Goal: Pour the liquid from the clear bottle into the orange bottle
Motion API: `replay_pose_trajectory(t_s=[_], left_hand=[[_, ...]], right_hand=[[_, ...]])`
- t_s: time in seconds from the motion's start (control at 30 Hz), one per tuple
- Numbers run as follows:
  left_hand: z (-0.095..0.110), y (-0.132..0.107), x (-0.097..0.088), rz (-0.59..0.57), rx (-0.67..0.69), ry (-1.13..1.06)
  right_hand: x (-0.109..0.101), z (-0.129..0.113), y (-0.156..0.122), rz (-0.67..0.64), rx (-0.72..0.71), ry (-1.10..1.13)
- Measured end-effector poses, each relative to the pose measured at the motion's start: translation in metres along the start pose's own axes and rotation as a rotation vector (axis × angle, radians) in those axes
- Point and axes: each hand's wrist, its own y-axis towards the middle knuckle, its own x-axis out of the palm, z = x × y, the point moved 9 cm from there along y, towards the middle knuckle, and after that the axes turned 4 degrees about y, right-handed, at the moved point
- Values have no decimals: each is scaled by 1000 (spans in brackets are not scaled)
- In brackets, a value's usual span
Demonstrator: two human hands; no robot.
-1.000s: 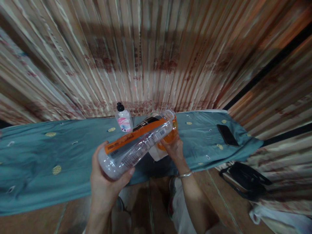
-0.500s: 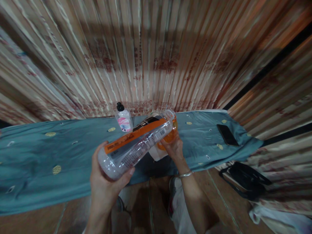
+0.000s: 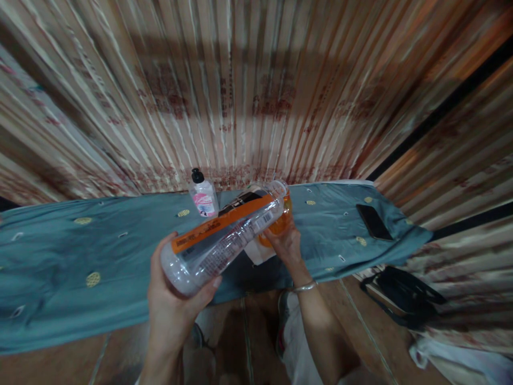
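My left hand [image 3: 176,299] is wrapped round the base of a large clear plastic bottle [image 3: 224,240] with an orange and black label. This bottle lies tilted, its neck pointing up to the right. At its mouth stands a second bottle [image 3: 285,211] holding orange liquid, with my right hand [image 3: 286,243] closed around it. The two bottle necks overlap in view, so I cannot tell whether they touch. Beneath them lies something white [image 3: 256,252], partly covered by the bottle and my hand. Behind the large bottle stands a clear pump bottle [image 3: 204,198] with a black top and pink label.
A teal patterned cloth [image 3: 116,262] covers the long narrow surface. A black phone [image 3: 374,222] lies at its right. Pleated curtains [image 3: 240,96] hang right behind. On the tiled floor at right sit a black bag [image 3: 401,297] and white fabric [image 3: 452,358].
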Motion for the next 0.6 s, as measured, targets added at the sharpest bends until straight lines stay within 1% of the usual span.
replay_pose_trajectory(t_s=[0.33,0.6], left_hand=[[6,-1,1,9,-15,3],[2,-1,1,-8,-42,-6]], right_hand=[[0,5,1,10,-4,-43],[1,4,0,-3,-12,-47]])
